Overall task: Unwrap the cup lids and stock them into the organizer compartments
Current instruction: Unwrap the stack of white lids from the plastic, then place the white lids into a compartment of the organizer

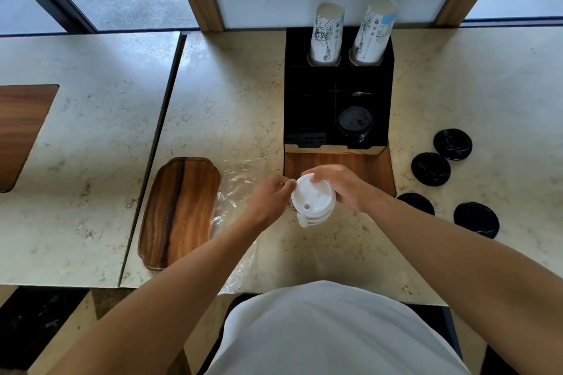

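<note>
Fingers (316, 175) of both hands pinch the white lids (313, 202); I fear the loosely stacked lower ones slipping onto the surface (231, 94).

White lids held up, black lids lying about

A small stack of white lids (313, 202) sits between the two hands, top side up, with a little round hole showing. Just beyond the hands stands the black organizer (307, 106), with a pile of black lids (355, 124) in its near right box. Four loose black lids (430, 169) lie flat to the right of the hands. Crinkled clear wrap (233, 189) lies under the left hand.
</note>
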{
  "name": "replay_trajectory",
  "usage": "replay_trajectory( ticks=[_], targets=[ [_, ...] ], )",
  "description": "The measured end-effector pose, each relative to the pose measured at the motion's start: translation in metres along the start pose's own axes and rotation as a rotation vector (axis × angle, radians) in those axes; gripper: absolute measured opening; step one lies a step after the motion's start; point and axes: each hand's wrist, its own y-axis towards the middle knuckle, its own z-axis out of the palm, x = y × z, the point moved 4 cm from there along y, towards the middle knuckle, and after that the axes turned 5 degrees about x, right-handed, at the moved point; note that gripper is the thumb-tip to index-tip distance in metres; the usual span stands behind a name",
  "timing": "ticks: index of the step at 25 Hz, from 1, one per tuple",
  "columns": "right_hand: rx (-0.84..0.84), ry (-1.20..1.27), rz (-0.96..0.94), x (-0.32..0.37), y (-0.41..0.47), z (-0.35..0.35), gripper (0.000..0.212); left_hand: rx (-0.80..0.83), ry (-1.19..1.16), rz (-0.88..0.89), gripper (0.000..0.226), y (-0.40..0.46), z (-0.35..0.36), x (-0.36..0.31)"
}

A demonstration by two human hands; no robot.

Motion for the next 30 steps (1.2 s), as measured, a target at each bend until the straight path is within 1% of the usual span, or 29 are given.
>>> replay_trajectory(
  ticks=[2,4,7,9,11,13,16,19,22,27,30],
  targets=[
    [-0.004,0.007,0.005,0.003,-0.002,-0.003,0.04,0.092,-0.226,-0.059,0.031,0.003,0.007,-0.004],
    [-0.018,0.025,0.0,0.003,-0.003,-0.009,0.033,0.132,-0.361,-0.1,0.032,0.004,0.01,-0.008],
    [0.004,0.047,-0.024,0.002,-0.004,-0.015,0.028,0.19,-0.416,-0.079,0.025,0.009,0.014,-0.01],
    [-0.002,0.045,-0.015,0.006,-0.005,-0.017,0.033,0.203,-0.445,-0.062,0.021,0.012,0.014,-0.01],
    [-0.043,0.044,-0.001,0.01,-0.007,-0.021,0.047,0.173,-0.488,-0.077,0.018,0.016,0.012,-0.011],
    [-0.073,0.069,-0.028,0.016,-0.007,-0.025,0.055,0.116,-0.508,-0.088,0.015,0.022,0.008,-0.013],
    [-0.168,0.022,-0.098,0.032,-0.006,-0.034,0.049,-0.009,-0.495,-0.103,0.018,0.035,0.0,-0.017],
    [-0.315,-0.127,-0.115,0.049,-0.005,-0.043,0.043,-0.089,-0.513,-0.113,0.023,0.052,-0.007,-0.025],
    [-0.426,-0.228,-0.135,0.062,-0.002,-0.05,0.039,-0.168,-0.495,-0.123,0.018,0.069,-0.011,-0.033],
    [-0.49,-0.277,-0.161,0.081,0.012,-0.052,0.036,-0.27,-0.462,-0.151,0.012,0.092,-0.019,-0.042],
    [-0.532,-0.298,-0.174,0.091,0.021,-0.051,0.033,-0.309,-0.446,-0.178,0.022,0.104,-0.026,-0.043]
  ],
)
